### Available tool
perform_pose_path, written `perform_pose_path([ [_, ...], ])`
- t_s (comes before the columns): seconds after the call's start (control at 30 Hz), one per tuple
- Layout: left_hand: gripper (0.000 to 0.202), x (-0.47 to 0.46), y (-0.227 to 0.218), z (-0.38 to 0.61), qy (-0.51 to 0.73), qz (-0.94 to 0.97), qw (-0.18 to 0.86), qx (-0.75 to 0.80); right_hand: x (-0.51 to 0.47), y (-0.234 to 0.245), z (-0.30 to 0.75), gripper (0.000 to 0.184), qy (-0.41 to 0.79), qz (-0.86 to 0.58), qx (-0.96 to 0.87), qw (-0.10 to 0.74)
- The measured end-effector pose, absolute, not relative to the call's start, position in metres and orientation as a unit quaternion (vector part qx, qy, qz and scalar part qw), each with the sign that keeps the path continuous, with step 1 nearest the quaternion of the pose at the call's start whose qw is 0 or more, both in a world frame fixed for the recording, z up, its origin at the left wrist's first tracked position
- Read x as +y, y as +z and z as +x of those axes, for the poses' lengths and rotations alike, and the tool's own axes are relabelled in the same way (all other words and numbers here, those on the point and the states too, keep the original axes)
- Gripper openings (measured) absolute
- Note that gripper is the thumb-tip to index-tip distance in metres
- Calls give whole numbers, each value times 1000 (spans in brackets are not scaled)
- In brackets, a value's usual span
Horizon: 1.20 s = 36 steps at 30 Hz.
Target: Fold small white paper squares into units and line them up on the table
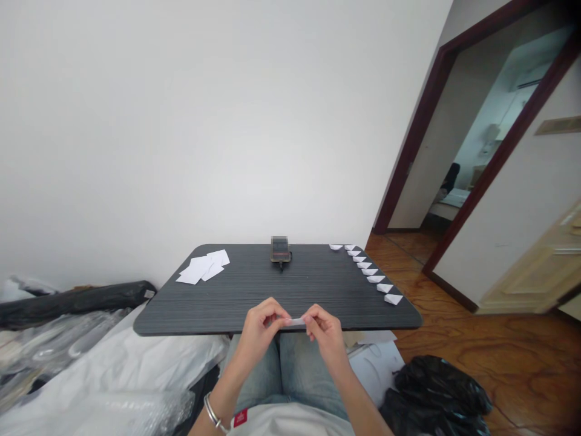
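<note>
A narrow strip of folded white paper (296, 322) is stretched between my two hands at the table's front edge. My left hand (264, 321) pinches its left end between thumb and forefinger. On the other end, my right hand (323, 327) closes with thumb and fingertips. Flat white paper sheets (200, 267) lie loosely overlapped at the table's left. Along the right edge runs a line of several small folded white paper pieces (376, 279), the nearest folded piece (393, 299) close to the front right corner.
The dark table (254, 290) stands against a white wall. A phone-like device (280, 249) on a stand sits at its back middle. Plastic-wrapped goods (100, 363) lie to the left. Black bags (436, 393) rest on the wooden floor at right, near a doorway.
</note>
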<state>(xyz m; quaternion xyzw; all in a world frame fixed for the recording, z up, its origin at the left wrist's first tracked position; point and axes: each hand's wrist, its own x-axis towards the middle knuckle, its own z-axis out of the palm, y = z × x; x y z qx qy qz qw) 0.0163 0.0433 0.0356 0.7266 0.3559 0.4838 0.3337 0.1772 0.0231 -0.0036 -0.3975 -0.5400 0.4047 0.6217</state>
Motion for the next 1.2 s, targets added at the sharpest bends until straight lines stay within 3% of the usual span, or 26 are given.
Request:
perform_pose_path([
  [0.23,11,38,41,13,487,763,306,295,21,0,178,39,592,-340,-422,597],
  [0.43,7,36,43,14,467,795,297,250,18,7,179,32,655,-323,-368,576],
  [0.63,6,35,38,18,474,767,327,283,19,8,177,43,641,-310,-401,577],
  [0.73,16,38,33,19,506,714,379,301,19,6,175,48,622,-323,-431,568],
  [0.9,31,40,31,20,512,676,427,314,21,4,173,33,591,-359,-453,563],
  [1.2,39,41,32,27,520,591,520,331,18,8,170,32,531,-389,-460,596],
])
